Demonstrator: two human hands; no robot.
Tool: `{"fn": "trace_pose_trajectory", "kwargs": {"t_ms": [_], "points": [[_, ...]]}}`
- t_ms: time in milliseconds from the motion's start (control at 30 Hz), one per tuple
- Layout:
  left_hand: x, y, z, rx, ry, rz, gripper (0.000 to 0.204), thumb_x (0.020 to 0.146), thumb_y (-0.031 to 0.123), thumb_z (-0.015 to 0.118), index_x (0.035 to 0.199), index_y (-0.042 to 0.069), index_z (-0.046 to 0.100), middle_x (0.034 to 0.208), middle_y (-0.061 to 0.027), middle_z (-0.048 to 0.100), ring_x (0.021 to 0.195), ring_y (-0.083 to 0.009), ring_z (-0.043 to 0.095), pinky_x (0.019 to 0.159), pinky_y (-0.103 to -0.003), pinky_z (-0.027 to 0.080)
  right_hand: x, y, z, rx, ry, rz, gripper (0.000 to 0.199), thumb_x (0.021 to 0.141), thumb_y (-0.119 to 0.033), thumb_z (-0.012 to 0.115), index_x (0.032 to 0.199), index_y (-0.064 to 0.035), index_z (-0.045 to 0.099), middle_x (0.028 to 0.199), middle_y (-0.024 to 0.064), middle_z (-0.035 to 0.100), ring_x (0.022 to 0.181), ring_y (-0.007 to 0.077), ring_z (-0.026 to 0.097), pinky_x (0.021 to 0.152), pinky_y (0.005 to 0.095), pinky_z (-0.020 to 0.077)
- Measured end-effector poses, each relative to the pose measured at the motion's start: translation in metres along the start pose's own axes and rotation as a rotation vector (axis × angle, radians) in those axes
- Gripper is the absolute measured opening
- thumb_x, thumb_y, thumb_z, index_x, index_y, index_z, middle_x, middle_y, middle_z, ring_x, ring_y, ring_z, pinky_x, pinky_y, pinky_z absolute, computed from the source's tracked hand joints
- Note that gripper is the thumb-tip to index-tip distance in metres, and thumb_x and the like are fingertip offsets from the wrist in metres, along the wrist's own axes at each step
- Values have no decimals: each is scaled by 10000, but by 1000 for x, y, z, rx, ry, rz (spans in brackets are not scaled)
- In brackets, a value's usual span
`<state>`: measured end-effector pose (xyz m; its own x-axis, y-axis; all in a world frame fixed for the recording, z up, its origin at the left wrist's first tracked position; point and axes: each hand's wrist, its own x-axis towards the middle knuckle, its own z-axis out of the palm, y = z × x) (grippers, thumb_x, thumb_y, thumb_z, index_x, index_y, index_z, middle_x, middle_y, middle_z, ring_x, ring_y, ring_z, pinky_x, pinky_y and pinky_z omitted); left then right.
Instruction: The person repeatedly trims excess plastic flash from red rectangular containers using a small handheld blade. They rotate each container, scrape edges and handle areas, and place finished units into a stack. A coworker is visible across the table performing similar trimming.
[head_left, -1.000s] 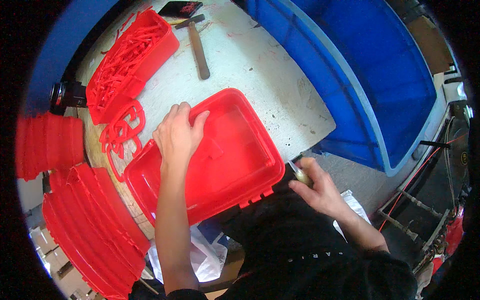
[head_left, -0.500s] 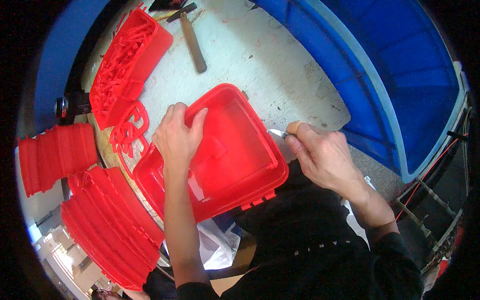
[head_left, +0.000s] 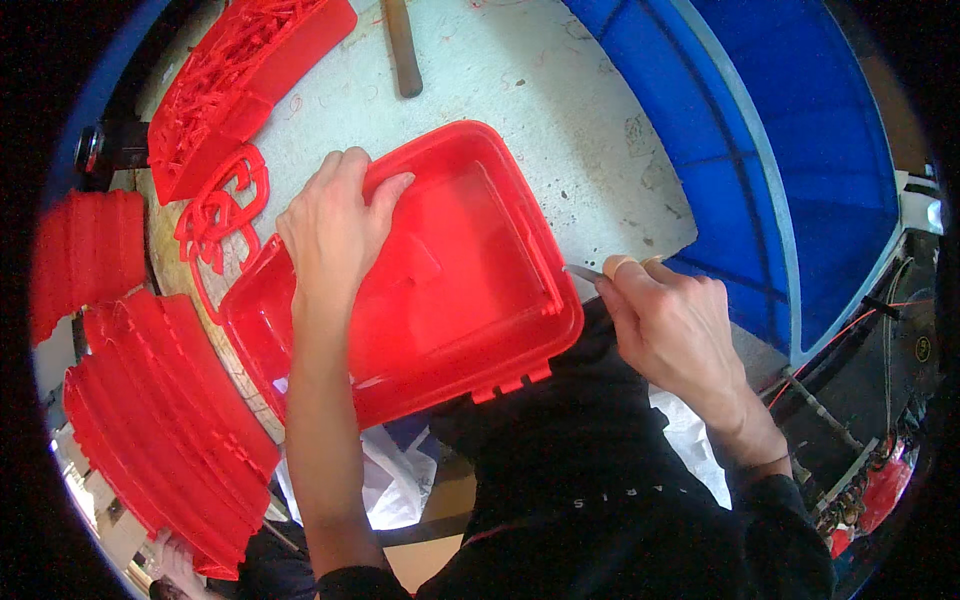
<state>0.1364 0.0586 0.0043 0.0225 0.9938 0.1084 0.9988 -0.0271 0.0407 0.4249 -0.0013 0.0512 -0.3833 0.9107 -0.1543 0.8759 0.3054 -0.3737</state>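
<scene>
A red plastic box (head_left: 455,250), open at the top, sits tilted across the light worktable in front of me. My left hand (head_left: 330,220) grips its far left wall, thumb over the rim and fingers on the outside. In my right hand (head_left: 680,325) is a small knife (head_left: 585,273), pinched between thumb and fingers. Its metal blade points left, and the tip meets the outer edge of the box's right rim. Most of the handle is hidden in my fist. Hinge-like tabs (head_left: 510,386) stick out from the box's near side.
A red bin (head_left: 285,65) full of red plastic scraps stands far left, with loose red loops (head_left: 215,215) beside it. A hammer handle (head_left: 402,50) lies beyond. Stacked red plastic parts (head_left: 170,430) stand at left. A large blue tub (head_left: 755,190) fills the right. Another person's hand (head_left: 178,562) shows lower left.
My view has shifted, so the bin and hammer sit higher in the picture. The knife tip has moved along the right rim toward the near corner. My left hand keeps its hold.
</scene>
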Motion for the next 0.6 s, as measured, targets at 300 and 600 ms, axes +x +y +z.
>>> {"fn": "trace_pose_trajectory", "kwargs": {"t_ms": [300, 600], "points": [[0, 1, -2, -50, -25, -9, 404, 881, 443, 707, 860, 47, 627, 855, -114, 667, 747, -313, 682, 576, -420, 504, -21, -2, -8, 7, -95, 22, 208, 950, -246, 609, 851, -62, 614, 713, 155, 652, 623, 365, 649, 523, 458, 508], [1, 0, -4, -46, -105, -49, 436, 858, 467, 706, 957, 50, 623, 948, -142, 672, 835, -396, 670, 671, -480, 510, -13, -2, -4, 57, -38, 18, 79, 912, -149, 655, 901, -71, 654, 719, 153, 638, 620, 342, 629, 526, 415, 457]]}}
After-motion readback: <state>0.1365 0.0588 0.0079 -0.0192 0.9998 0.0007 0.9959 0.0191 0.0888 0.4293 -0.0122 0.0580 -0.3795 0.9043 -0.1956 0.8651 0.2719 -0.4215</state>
